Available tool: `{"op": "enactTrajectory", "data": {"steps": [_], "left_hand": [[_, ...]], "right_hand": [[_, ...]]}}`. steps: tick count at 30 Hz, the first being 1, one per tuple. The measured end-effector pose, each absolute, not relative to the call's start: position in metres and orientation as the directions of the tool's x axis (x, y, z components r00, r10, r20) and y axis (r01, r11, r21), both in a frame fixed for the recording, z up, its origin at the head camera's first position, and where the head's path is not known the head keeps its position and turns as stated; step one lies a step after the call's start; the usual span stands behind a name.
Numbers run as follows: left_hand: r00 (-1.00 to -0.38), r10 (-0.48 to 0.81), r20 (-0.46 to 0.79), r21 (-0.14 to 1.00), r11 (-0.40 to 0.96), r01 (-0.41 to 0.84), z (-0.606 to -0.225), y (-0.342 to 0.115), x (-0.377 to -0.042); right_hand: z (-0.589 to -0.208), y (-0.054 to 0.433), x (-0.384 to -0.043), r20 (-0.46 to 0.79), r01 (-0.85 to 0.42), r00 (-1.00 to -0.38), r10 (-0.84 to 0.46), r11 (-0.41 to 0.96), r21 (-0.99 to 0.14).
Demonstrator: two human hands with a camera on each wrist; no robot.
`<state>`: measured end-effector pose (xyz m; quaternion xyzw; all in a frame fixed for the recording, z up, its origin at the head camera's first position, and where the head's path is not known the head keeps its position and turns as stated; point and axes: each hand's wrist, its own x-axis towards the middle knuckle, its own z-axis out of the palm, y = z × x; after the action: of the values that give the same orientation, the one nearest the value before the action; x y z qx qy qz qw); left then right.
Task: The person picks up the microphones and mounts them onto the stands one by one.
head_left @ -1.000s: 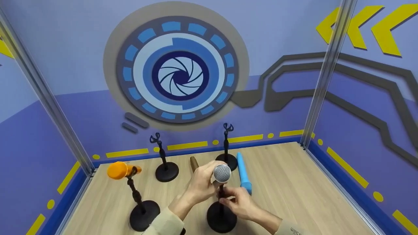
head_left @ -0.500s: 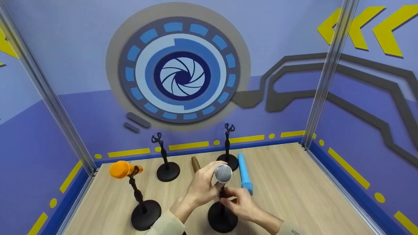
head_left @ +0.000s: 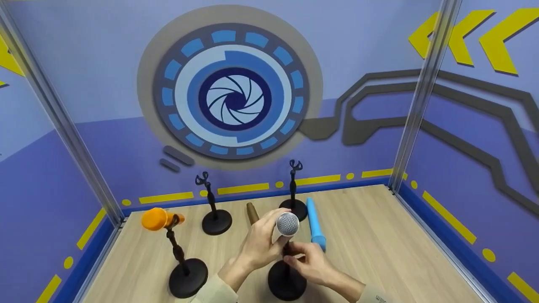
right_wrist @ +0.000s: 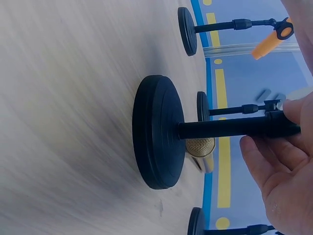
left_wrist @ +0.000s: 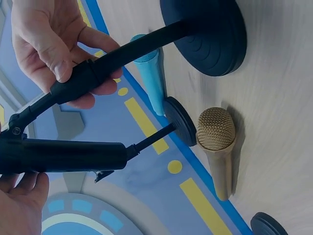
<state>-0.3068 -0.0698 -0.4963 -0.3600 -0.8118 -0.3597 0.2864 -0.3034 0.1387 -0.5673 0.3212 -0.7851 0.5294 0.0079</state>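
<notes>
Silver mesh caps the microphone in hand; from the head view it is at the near middle, above the worktop and at the top of a black stand, its head facing the person. The left hand has its grip closed round the microphone, probably to keep it level. Lower, the right hand has hold of the same stand, seemingly so that it cannot twist or tip. An orange microphone rests in the near left stand. Bare stands wait at far left and far right; a blue microphone and a gold microphone lie flat, which needs no support.

Left wrist view: the right grip pinches the pole at its collar, thumb against fingers, a firm place to brace it. Left fingertips show against the microphone's black body; the frame edge cuts off the rest, so I cannot tell how fully it is seated.

Right wrist view: thumb and fingers lie on opposite sides of the pole, with only its thickness between them. The round base sits flat, its breadth presumably countering the weight above.
</notes>
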Motion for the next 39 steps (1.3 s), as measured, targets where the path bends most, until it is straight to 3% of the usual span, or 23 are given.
{"op": "enactTrajectory", "data": {"steps": [7, 15, 19, 24, 31, 39], "left_hand": [[-0.551, 0.377, 0.744, 0.331, 0.509, 0.795, -0.505, -0.074, -0.306], [-0.58, 0.355, 0.733, 0.323, 0.569, 0.756, -0.517, -0.082, -0.299], [-0.623, 0.347, 0.702, 0.352, 0.591, 0.726, -0.525, -0.087, -0.296], [-0.712, 0.368, 0.598, 0.393, 0.639, 0.661, -0.543, -0.095, -0.289], [-0.798, 0.489, 0.352, 0.323, 0.737, 0.594, -0.571, -0.094, -0.278], [-0.818, 0.533, 0.216, 0.253, 0.779, 0.575, -0.597, -0.087, -0.27]], "right_hand": [[-0.568, 0.139, -0.304, 0.38, -0.534, -0.788, -0.485, 0.229, -0.814], [-0.567, 0.14, -0.305, 0.405, -0.562, -0.776, -0.483, 0.238, -0.792], [-0.565, 0.14, -0.307, 0.423, -0.572, -0.772, -0.475, 0.229, -0.788], [-0.565, 0.14, -0.309, 0.433, -0.572, -0.766, -0.475, 0.198, -0.796], [-0.565, 0.14, -0.309, 0.427, -0.565, -0.773, -0.468, 0.203, -0.8], [-0.562, 0.139, -0.306, 0.399, -0.542, -0.793, -0.461, 0.236, -0.806]]}}
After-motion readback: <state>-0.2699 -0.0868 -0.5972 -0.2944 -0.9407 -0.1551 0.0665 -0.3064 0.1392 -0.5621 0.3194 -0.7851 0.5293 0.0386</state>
